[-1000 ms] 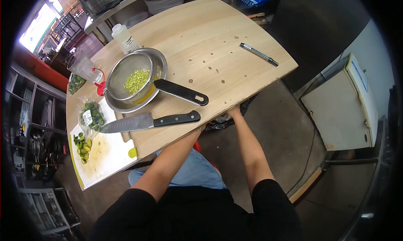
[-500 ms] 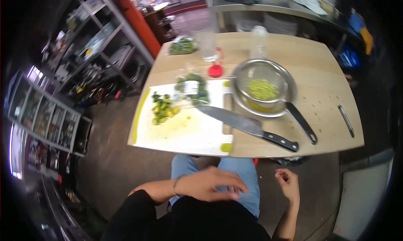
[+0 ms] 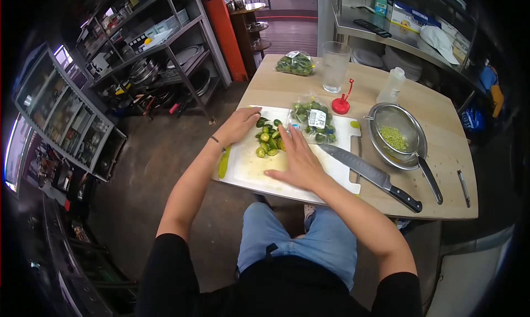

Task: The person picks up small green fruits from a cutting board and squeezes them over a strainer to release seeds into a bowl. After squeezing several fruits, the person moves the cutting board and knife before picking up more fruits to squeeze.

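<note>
Several cut green pieces (image 3: 269,141) lie in a loose pile on the white cutting board (image 3: 254,171). My left hand (image 3: 240,125) rests at the board's left edge, beside the pile, its fingers stretched and holding nothing. Fingers spread, my right hand (image 3: 300,161) is over the board just right of the pile, its fingertips next to the cut pieces. Behind it sits a labelled clear bag of green produce (image 3: 313,120). The large knife (image 3: 367,171) lies with its blade tip on the board and its black handle on the table.
Right of the board, a strainer with light green bits (image 3: 393,137) sits in a metal bowl (image 3: 420,157). Farther back are a second bag (image 3: 295,63), a tall glass (image 3: 334,68), a red lid (image 3: 340,104) and a bottle (image 3: 391,86). A pen (image 3: 463,188) lies far right.
Both hands have moved up from over my lap to the cutting board, one on each side of the cut pieces. The camera view has shifted, and the knife still lies in place.
</note>
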`<state>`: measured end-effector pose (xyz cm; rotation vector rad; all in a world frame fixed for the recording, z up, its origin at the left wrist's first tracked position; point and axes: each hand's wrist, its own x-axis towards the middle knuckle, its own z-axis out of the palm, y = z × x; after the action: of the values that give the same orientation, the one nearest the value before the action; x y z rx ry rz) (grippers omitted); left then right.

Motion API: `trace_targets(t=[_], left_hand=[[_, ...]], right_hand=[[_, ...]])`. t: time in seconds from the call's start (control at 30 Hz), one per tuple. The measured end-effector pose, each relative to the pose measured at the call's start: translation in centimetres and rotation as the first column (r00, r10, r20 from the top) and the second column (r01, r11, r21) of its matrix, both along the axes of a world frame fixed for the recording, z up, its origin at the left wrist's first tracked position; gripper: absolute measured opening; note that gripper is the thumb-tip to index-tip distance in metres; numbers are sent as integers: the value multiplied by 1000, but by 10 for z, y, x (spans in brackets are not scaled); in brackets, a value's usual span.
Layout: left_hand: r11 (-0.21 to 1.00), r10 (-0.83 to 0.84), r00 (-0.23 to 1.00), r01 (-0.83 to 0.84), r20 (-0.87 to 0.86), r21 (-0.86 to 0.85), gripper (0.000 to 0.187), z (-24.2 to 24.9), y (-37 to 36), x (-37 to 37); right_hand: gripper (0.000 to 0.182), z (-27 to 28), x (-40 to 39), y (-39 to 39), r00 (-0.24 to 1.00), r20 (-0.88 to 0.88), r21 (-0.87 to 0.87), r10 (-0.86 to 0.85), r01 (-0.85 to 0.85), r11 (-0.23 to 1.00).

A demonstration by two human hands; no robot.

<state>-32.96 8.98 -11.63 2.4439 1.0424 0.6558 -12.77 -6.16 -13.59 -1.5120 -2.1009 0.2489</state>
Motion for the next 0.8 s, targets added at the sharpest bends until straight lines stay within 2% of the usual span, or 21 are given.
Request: trace_targets(t=[0.1, 0.17, 0.23, 0.27, 0.33, 0.4, 0.43, 0.47, 0.5, 0.57, 0.6, 0.63, 0.67, 0.7, 0.73, 0.77, 0.8], left_hand=[[999, -40, 998, 38, -52, -32, 41, 4, -9, 3], [995, -92, 996, 91, -20, -46, 40, 4, -14, 1], [947, -35, 977, 99, 210, -306, 39, -2, -18, 0], [946, -36, 976, 102, 214, -309, 39, -5, -19, 0], [768, 151, 888, 171, 434, -617, 40, -3, -28, -1], [755, 184, 877, 163, 444, -635, 41, -5, -34, -5], [742, 213, 866, 158, 453, -651, 42, -5, -37, -6], [740, 210, 866, 162, 453, -653, 42, -6, -42, -7], [766, 233, 871, 110, 433, -633, 42, -6, -48, -8], [793, 248, 875, 63, 415, -607, 43, -5, -59, -4], [842, 279, 878, -28, 390, -539, 39, -4, -66, -2], [878, 313, 876, -120, 366, -463, 36, -4, -70, -1], [879, 311, 877, -118, 366, -463, 36, -8, -69, 0], [936, 304, 890, -213, 339, -279, 31, -11, -69, 1], [953, 302, 901, -292, 311, -80, 26, -14, -68, 2], [954, 300, 902, -290, 310, -80, 26, -16, -69, 2], [938, 346, 892, -320, 293, -134, 23, -9, -75, 5]], right_hand=[[120, 7, -20, 28, 1000, 2, 0, -3, 3, 1000], [123, 4, -32, 43, 998, 59, -10, -35, 35, 999], [122, 2, -39, 56, 998, 61, -45, -13, 16, 999], [118, 0, -41, 60, 997, 79, -18, -10, 11, 1000], [113, -3, -42, 65, 999, 45, 25, 30, -31, 999], [107, -5, -43, 66, 998, 7, 71, 70, -71, 995], [99, -6, -43, 66, 997, 40, 140, 70, -75, 987], [90, -7, -42, 66, 995, 74, 208, 66, -80, 975], [90, -8, -43, 64, 995, 75, 206, 60, -75, 976], [76, -8, -47, 63, 999, 31, 227, 16, -23, 974], [76, -10, -48, 63, 999, 30, 228, 10, -16, 973], [67, -12, -50, 63, 1000, 21, 277, -11, 5, 961], [59, -13, -51, 63, 1000, 12, 325, -29, 24, 946], [59, -13, -51, 63, 999, 11, 325, -30, 25, 945], [50, -13, -51, 63, 999, 25, 314, -36, 26, 949], [42, -12, -50, 63, 998, 39, 303, -41, 27, 953], [42, -11, -49, 62, 998, 37, 303, -43, 30, 952]])
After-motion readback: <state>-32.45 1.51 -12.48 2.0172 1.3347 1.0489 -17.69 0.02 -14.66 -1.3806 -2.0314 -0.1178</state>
